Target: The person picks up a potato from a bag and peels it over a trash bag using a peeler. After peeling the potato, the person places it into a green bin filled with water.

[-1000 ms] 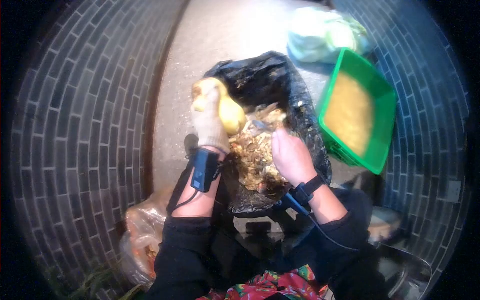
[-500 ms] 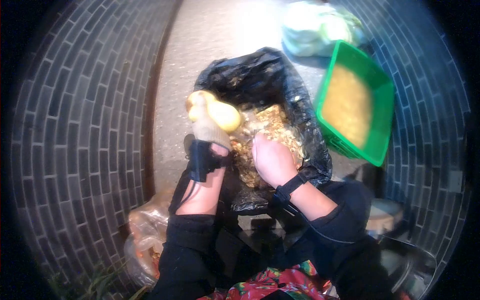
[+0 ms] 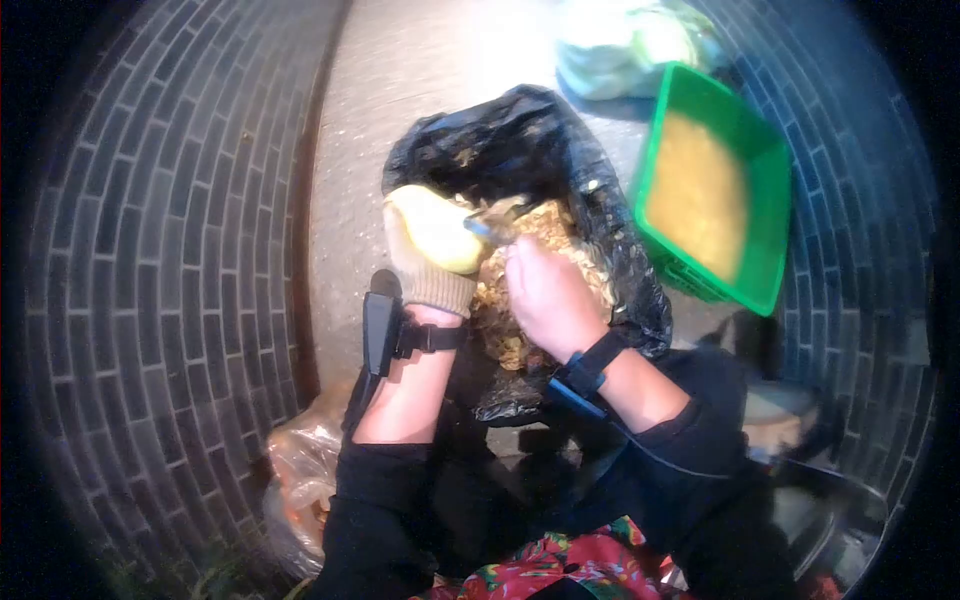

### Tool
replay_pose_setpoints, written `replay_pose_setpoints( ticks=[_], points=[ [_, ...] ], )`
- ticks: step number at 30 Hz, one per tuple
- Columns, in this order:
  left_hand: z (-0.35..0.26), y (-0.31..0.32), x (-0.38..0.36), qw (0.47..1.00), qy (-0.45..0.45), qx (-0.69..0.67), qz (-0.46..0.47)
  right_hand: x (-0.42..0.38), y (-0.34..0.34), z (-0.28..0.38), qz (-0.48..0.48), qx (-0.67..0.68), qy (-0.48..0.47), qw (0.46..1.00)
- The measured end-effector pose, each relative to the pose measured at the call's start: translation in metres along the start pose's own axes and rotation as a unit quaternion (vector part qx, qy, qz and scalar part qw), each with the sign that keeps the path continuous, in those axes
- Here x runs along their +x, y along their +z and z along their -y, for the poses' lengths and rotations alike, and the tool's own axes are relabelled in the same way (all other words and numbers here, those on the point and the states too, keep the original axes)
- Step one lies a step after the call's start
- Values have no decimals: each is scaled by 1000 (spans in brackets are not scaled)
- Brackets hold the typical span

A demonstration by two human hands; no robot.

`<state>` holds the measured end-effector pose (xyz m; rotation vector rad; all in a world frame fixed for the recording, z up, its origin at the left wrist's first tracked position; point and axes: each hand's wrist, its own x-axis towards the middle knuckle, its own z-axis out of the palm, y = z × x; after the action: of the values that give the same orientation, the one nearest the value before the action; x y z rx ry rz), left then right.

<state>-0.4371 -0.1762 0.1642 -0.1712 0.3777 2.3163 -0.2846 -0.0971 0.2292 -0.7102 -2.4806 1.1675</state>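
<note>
My left hand (image 3: 416, 245) wears a beige knit glove and is closed round a pale yellow, oblong potato (image 3: 445, 235) that looks peeled. Bare and closed, my right hand (image 3: 552, 295) grips a small bladed tool (image 3: 480, 230). Its blade points left, close to the potato's right side; blur hides whether it is a knife or a peeler and whether it touches. Both hands are over an open black plastic bag (image 3: 500, 125), where a heap of yellowish-brown peelings (image 3: 510, 345) lies. My right fingers hide part of the heap and the tool's handle.
Right of the bag is a green plastic basket (image 3: 655, 150) holding blurred yellow contents. A pale, full plastic bag (image 3: 625, 50) sits behind it. Another clear bag (image 3: 300, 470) lies lower left, a metal vessel (image 3: 835, 520) lower right. Brick-patterned surfaces (image 3: 180, 300) flank both sides.
The potato has turned in my left hand and shows more of its pale side. My right hand has moved slightly up, bringing the blade into view beside the potato.
</note>
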Motion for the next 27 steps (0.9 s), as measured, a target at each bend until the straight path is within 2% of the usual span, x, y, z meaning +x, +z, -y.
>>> replay_pose_setpoints(
  ticks=[2,3,5,7,9,10,11,13,15,16,17,19,21,23,24,25,26,27],
  points=[
    [-10,-22,11,982,122,112,85,-5,7,12,37,-15,48,998],
    [-17,-23,13,982,116,120,86,-12,17,10,32,-8,52,998],
    [-30,-20,19,977,149,151,19,-22,40,1,103,27,21,994],
    [-37,-8,19,971,175,164,-14,-15,28,12,82,40,21,996],
    [-35,7,16,994,78,58,50,-7,14,12,52,51,50,996],
    [-31,12,15,988,57,38,138,-3,11,7,6,53,13,998],
    [-24,17,12,989,54,37,136,1,7,5,6,52,17,998],
    [-12,23,6,976,147,156,-45,5,1,4,-42,48,-3,998],
    [-6,19,5,978,133,149,-59,1,8,0,-49,47,-22,997],
    [-3,17,5,980,126,138,-72,-1,11,4,-21,53,21,998],
    [-3,11,5,980,120,141,-73,-3,14,7,8,60,63,996],
    [-10,-4,7,985,109,110,76,-5,25,3,7,39,58,998],
    [-13,-7,8,983,120,123,72,-4,30,2,10,55,34,998],
    [-15,-8,8,978,126,156,50,-5,29,4,26,55,51,997],
    [-12,-1,7,978,125,157,51,-9,35,2,61,16,45,997],
    [-5,10,6,963,180,191,-54,-13,36,5,95,-23,39,994],
    [1,18,5,934,230,223,-158,-21,37,9,102,68,44,992],
    [1,13,8,935,226,224,-157,-20,36,6,98,68,47,992]
  ],
)
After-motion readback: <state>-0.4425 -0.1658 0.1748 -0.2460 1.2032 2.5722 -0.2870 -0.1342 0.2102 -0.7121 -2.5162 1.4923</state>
